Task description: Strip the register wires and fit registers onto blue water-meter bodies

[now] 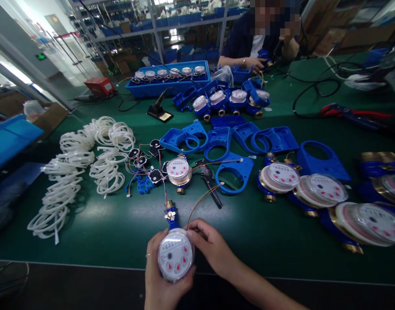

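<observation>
My left hand [166, 292] is wrapped round a water meter [175, 255] at the table's front edge. Its round white dial with red pointers faces up, and its blue body with a brass end points away from me. My right hand [212, 245] pinches a thin wire [199, 202] at the meter's right rim, thumb against the rim; the fingertips partly hide the wire's lower end. A small white connector [222, 184] ends that wire. Beyond lie another water meter [178, 171], a black-handled tool [209, 181] and a blue plastic bracket [234, 172].
White coiled tubing [68, 181] covers the left side. Small black wired modules [155, 175] lie mid-table, with several blue brackets [218, 144] behind. More meters [326, 189] stand right. A soldering iron stand [160, 113] and blue tray [168, 88] sit farther back. A co-worker [242, 47] works opposite.
</observation>
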Action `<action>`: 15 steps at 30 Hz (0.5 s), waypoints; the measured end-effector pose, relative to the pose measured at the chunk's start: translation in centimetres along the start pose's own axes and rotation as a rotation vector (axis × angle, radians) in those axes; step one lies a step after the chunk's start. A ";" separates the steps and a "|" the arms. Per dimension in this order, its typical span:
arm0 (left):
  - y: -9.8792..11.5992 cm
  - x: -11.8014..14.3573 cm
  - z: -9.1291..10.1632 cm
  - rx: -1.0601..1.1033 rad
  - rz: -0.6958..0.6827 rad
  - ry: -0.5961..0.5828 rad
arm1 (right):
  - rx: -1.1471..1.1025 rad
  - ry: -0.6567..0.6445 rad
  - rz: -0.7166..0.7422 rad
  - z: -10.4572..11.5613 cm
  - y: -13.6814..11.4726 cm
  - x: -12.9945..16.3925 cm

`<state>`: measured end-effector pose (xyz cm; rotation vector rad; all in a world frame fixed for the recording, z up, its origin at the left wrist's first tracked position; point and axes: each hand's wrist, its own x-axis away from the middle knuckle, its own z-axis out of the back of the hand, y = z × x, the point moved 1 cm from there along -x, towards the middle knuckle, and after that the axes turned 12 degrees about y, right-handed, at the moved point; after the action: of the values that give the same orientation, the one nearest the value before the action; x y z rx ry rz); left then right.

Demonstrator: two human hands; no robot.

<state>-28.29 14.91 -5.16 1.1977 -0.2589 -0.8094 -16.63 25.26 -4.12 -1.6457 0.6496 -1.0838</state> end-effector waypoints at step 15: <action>0.4 -1.8 2.9 0.220 0.379 -0.339 | 0.045 -0.428 -0.047 2.3 -3.4 -0.3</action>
<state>-31.07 14.15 -3.31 1.1613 -0.8455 -0.6561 -15.00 27.76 -1.21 -1.7865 0.3050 -0.7370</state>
